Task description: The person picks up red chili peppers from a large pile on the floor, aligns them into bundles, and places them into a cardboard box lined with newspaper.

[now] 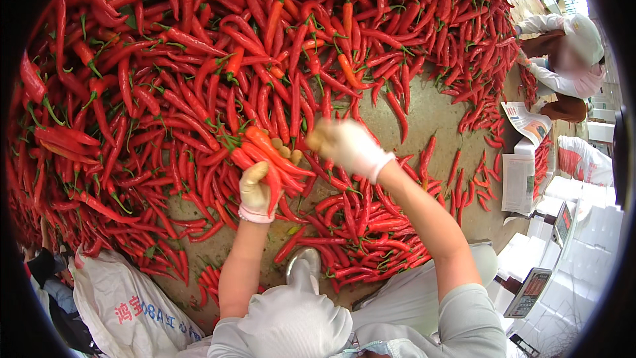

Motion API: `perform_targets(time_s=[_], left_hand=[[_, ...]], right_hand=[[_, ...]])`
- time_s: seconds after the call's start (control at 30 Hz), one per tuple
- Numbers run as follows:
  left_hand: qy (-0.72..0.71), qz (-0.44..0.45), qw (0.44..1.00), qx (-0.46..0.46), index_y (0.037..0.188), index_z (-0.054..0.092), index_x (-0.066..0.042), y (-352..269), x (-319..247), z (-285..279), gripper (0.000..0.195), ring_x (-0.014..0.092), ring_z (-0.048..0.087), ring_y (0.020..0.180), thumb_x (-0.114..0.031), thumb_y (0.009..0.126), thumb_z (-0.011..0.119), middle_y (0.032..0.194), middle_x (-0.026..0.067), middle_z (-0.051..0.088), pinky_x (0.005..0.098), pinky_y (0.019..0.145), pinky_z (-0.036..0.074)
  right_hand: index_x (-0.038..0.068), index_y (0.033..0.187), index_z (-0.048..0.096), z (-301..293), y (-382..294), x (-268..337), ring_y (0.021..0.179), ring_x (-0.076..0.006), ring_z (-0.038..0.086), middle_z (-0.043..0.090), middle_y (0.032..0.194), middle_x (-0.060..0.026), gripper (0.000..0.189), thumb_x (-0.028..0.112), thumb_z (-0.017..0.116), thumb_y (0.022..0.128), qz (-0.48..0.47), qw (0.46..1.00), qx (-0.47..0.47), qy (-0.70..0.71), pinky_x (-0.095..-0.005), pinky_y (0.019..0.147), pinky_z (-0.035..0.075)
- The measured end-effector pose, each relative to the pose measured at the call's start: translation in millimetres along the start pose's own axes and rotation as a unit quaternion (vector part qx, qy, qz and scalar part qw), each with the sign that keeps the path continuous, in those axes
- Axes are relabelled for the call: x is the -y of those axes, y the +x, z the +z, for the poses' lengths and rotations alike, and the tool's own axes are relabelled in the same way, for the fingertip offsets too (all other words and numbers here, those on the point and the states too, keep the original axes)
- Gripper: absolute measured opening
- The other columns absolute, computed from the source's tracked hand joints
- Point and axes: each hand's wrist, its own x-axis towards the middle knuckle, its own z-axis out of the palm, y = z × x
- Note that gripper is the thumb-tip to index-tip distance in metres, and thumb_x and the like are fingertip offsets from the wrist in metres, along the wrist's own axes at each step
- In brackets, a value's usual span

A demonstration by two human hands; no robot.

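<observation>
A bunch of several red chili peppers (271,159) with green stems lies in my left hand (258,189), which wears a pale glove with yellowish fingers. The fingers wrap round the peppers from below and behind. To the right of the bunch is my right hand (343,145), gloved the same way and blurred by motion. Its fingers are bent, and whether they hold anything cannot be made out. A large heap of red chili peppers (198,44) spreads in front of both hands. Below the right forearm lies a smaller pile of peppers (377,228) on the floor.
A white woven sack (124,308) with writing stands at lower left. Newspaper-lined white boxes (526,179), digital scales (529,292) and a red-and-white sack (586,161) are at right. A co-worker (566,54) crouches at upper right. My shoe (303,263) rests on the concrete floor (427,109).
</observation>
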Motion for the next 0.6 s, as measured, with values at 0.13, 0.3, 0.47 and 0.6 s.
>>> perform_targets(time_s=[0.13,0.3,0.47,0.6], left_hand=[[0.000,-0.013,1.000,0.018,0.141,0.046,-0.008,2.7,-9.7,3.2,0.058,0.026,0.059,0.120,-0.004,0.085,0.061,0.132,0.0097,0.060,0.0520,0.112,0.042],[-0.007,-0.048,0.999,0.005,0.144,0.043,-0.011,-2.7,5.0,-4.3,0.060,0.028,0.059,0.120,-0.003,0.087,0.058,0.131,0.0106,0.060,0.0518,0.111,0.043],[-0.003,-0.079,0.997,-0.005,0.142,0.045,-0.010,-6.6,7.5,6.5,0.066,0.028,0.058,0.120,0.007,0.081,0.064,0.128,0.0109,0.059,0.0550,0.113,0.041],[-0.018,-0.105,0.994,0.004,0.142,0.045,-0.012,0.0,24.1,16.7,0.067,0.028,0.057,0.122,0.004,0.080,0.066,0.131,0.0099,0.058,0.0547,0.115,0.038]], right_hand=[[0.004,0.104,0.059,-19.3,74.2,-52.1,0.091,-0.0381,0.064,0.066,0.096,-0.0162,0.021,0.015,0.064,0.086,0.031,0.944,-0.229,-0.234,-0.0496,0.076,0.053],[0.002,0.094,0.063,-0.7,92.5,-63.1,0.082,-0.0313,0.068,0.069,0.088,-0.0163,0.018,0.017,0.066,0.084,0.093,0.971,-0.090,-0.201,-0.0429,0.073,0.054],[-0.002,0.103,0.067,-31.8,7.8,-47.6,0.068,-0.0082,0.054,0.064,0.082,-0.0005,0.032,0.028,0.069,0.092,0.187,0.938,0.046,0.287,-0.0268,0.062,0.046],[-0.003,0.111,0.065,-44.9,-27.7,-22.9,0.067,-0.0064,0.054,0.061,0.082,0.0035,0.035,0.027,0.067,0.095,0.201,0.895,0.108,0.384,-0.0243,0.061,0.046]])
